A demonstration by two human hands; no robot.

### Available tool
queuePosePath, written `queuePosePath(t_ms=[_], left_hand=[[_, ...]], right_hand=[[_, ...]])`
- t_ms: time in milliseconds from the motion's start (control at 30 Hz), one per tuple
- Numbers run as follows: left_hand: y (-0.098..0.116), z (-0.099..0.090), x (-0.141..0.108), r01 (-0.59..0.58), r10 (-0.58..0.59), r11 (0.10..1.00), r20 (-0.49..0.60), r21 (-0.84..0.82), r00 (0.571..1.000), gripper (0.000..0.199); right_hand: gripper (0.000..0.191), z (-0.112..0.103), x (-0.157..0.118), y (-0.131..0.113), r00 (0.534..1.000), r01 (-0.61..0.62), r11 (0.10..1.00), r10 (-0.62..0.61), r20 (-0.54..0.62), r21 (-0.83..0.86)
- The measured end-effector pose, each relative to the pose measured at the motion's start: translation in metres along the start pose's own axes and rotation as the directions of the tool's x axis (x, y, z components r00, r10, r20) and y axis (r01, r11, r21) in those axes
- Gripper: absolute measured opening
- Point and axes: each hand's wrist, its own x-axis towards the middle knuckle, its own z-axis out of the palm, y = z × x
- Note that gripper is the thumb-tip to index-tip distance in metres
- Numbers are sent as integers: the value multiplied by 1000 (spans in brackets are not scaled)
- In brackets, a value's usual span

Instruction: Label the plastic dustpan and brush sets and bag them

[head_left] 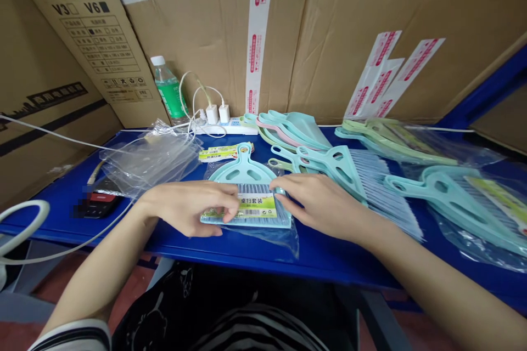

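Note:
A light-blue dustpan and brush set [247, 171] lies in a clear bag near the table's front edge, its handle pointing away from me. A yellow-green label [259, 205] with dark print lies across its bristles. My left hand [193, 205] rests over the left side of the set, its fingers bent and apart, with nothing visible in them. My right hand [317, 203] is at the set's upper right corner, thumb and fingers pinched together there; what lies between them is too small to make out. Loose bag plastic spreads below the set.
Clear bags [152, 159] are heaped at left beside a dark device [99, 203]. Behind stand a green-labelled bottle [171, 93] and a power strip [242, 129]. Stacked dustpans [296, 126], loose brushes [382, 186] and bagged sets [465, 203] lie at right. Cardboard [206, 27] walls the back.

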Motion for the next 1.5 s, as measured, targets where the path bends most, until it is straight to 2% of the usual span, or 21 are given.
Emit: queuePosePath(t_ms=[200, 367, 467, 600, 700, 800, 833, 967, 1033, 1167, 1400, 1500], left_hand=[[-4, -3, -3, 68, -67, 997, 27, -40, 997, 11], [-10, -5, -2, 97, -99, 994, -31, -55, 995, 11], [-12, -7, -2, 116, -118, 992, -33, -56, 992, 14], [-14, -7, -3, 147, -147, 989, -14, -17, 989, 14], [-15, -6, -3, 166, -166, 986, -17, 2, 986, 13], [-15, -5, -2, 194, -194, 981, -18, 10, 981, 14], [-15, -5, -1, 199, -199, 980, -17, 10, 980, 14], [-14, -5, -2, 220, -220, 975, -1, -7, 975, 11], [-13, -6, -3, 243, -243, 970, 17, -4, 970, 10], [-15, -7, -6, 252, -254, 966, 29, 49, 967, 22], [-19, -7, -5, 250, -251, 967, 17, 46, 968, 22], [-18, -8, -4, 256, -257, 966, 34, 21, 966, 17]], right_hand=[[21, -5, -3, -5, 988, 154, 962, -146, -53, 224], [20, -9, -5, -10, 980, 170, 926, -196, 43, 337], [32, -7, -7, -11, 976, 174, 928, -208, 71, 329], [5, -4, -8, -12, 979, 176, 944, -196, 48, 280], [5, -3, -7, -13, 983, 149, 951, -171, 60, 272], [32, -1, -6, -15, 984, 141, 960, -162, 71, 244], [36, 0, -6, -15, 984, 139, 965, -159, 74, 224], [19, 3, -7, -17, 987, 139, 976, -150, 57, 165], [19, 3, -7, -16, 986, 149, 974, -159, 47, 173], [13, 2, -5, -13, 986, 143, 961, -159, 54, 236], [20, 2, -1, -10, 987, 147, 947, -161, 25, 285], [20, 3, -1, -9, 991, 108, 952, -126, 46, 285]])
